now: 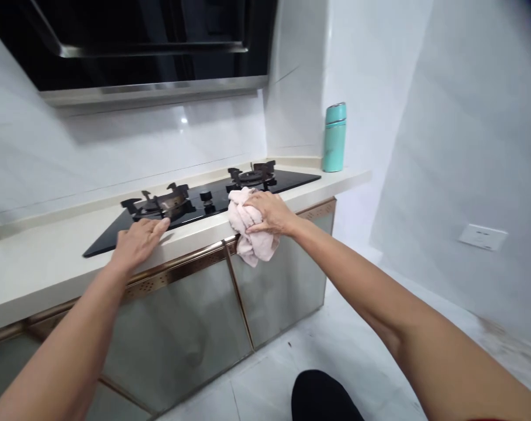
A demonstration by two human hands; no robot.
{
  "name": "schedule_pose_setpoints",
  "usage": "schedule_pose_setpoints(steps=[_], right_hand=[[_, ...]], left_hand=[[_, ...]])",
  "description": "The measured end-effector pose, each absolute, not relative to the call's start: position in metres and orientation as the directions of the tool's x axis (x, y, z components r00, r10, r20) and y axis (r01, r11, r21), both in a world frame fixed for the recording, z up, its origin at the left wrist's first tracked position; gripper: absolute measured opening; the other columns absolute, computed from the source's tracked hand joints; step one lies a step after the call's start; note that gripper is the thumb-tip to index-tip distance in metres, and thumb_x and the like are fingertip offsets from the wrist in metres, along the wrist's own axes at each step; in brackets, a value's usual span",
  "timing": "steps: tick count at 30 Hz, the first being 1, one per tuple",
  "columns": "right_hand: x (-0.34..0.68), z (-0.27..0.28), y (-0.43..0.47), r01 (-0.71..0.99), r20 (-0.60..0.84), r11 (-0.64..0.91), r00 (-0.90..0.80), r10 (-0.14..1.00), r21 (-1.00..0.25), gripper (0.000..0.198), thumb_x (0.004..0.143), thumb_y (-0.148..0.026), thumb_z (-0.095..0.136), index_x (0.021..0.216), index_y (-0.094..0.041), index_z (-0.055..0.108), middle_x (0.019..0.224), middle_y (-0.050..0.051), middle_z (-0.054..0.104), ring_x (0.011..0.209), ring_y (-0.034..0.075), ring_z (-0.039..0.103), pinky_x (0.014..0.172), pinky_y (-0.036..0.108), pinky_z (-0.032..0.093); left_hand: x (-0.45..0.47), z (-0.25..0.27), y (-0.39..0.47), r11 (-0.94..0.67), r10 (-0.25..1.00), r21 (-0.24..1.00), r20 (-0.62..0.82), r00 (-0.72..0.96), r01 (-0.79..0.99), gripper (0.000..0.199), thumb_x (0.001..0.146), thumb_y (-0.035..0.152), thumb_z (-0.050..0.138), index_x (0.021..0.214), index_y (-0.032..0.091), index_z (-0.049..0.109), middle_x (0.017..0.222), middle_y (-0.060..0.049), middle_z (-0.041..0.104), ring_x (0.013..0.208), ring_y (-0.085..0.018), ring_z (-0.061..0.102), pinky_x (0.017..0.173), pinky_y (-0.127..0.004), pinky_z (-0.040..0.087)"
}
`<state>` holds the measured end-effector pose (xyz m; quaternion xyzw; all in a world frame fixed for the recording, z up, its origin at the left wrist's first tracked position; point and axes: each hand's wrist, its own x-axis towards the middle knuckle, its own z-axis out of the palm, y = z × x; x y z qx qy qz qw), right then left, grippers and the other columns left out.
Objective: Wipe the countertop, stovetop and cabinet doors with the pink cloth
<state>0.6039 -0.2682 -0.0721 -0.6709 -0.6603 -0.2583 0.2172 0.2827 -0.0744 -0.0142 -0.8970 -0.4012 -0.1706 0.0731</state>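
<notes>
My right hand (272, 213) is wrapped round a bunched pale pink cloth (253, 231), pressed to the front edge of the countertop (195, 237). Part of the cloth hangs down over the cabinet top. Behind it lies a black gas hob (195, 213) with two burners. My left hand (139, 241) rests at the hob's front edge near the left burner (160, 203), fingers stretched out and holding nothing. Between the burners stands a black knob (206, 197). The right burner (252, 175) is just beyond the cloth.
A turquoise flask (334, 140) stands upright at the counter's right end. Overhead hangs a black range hood (155, 47). Below the counter are glass-fronted cabinet doors (182, 333) with bronze trim. A wall socket (483, 236) is at the right, above the tiled floor (265, 380).
</notes>
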Motion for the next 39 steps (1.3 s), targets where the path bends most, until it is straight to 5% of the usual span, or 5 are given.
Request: schedule_pose_setpoints(steps=[8, 18, 26, 30, 39], right_hand=[[0.726, -0.075, -0.337, 0.928, 0.563, -0.363, 0.346, 0.751, -0.086, 0.097, 0.067, -0.062, 0.083, 0.147, -0.022, 0.048, 0.152, 0.014, 0.043, 0.136, 0.035, 0.038, 0.115, 0.051, 0.028], [0.694, -0.078, -0.322, 0.856, 0.620, -0.442, 0.504, 0.602, -0.266, 0.072, 0.083, -0.069, 0.064, 0.140, -0.026, 0.059, 0.147, 0.012, 0.046, 0.132, 0.037, 0.041, 0.116, 0.058, 0.026], [0.506, -0.065, -0.236, 0.987, 0.671, -0.157, 0.138, 0.729, -0.032, 0.069, 0.084, -0.083, 0.049, 0.135, -0.038, 0.059, 0.137, 0.009, 0.054, 0.122, 0.037, 0.043, 0.099, 0.057, 0.035], [0.429, -0.056, -0.194, 0.996, 0.700, -0.016, -0.052, 0.712, 0.090, 0.068, 0.085, -0.078, 0.053, 0.133, -0.031, 0.058, 0.133, 0.011, 0.058, 0.111, 0.034, 0.048, 0.092, 0.051, 0.037], [0.452, -0.066, -0.193, 0.973, 0.722, 0.114, -0.225, 0.654, 0.200, 0.074, 0.081, -0.078, 0.060, 0.137, -0.029, 0.056, 0.128, 0.012, 0.060, 0.112, 0.032, 0.048, 0.091, 0.044, 0.036]], left_hand=[[0.288, -0.020, -0.050, -0.670, 0.664, -0.057, 0.398, 0.632, 0.740, 0.091, 0.088, 0.080, -0.002, 0.136, 0.032, 0.058, 0.151, 0.002, 0.054, 0.140, -0.028, 0.043, 0.109, -0.052, 0.032], [0.295, -0.021, -0.053, -0.636, 0.695, -0.040, 0.402, 0.596, 0.770, 0.100, 0.081, 0.088, -0.002, 0.137, 0.031, 0.058, 0.148, -0.005, 0.054, 0.135, -0.034, 0.045, 0.107, -0.055, 0.032], [0.295, -0.015, -0.076, -0.587, 0.749, -0.031, 0.361, 0.556, 0.809, 0.069, 0.096, 0.066, 0.013, 0.139, 0.032, 0.055, 0.152, -0.004, 0.051, 0.139, -0.030, 0.042, 0.112, -0.057, 0.033], [0.290, -0.010, -0.078, -0.620, 0.740, 0.031, 0.354, 0.572, 0.784, 0.062, 0.100, 0.057, 0.015, 0.135, 0.028, 0.057, 0.151, -0.005, 0.054, 0.139, -0.031, 0.044, 0.111, -0.057, 0.034], [0.284, -0.010, -0.080, -0.615, 0.754, 0.098, 0.363, 0.547, 0.783, 0.071, 0.097, 0.063, 0.013, 0.126, 0.026, 0.066, 0.145, -0.012, 0.059, 0.140, -0.036, 0.048, 0.111, -0.058, 0.036]])
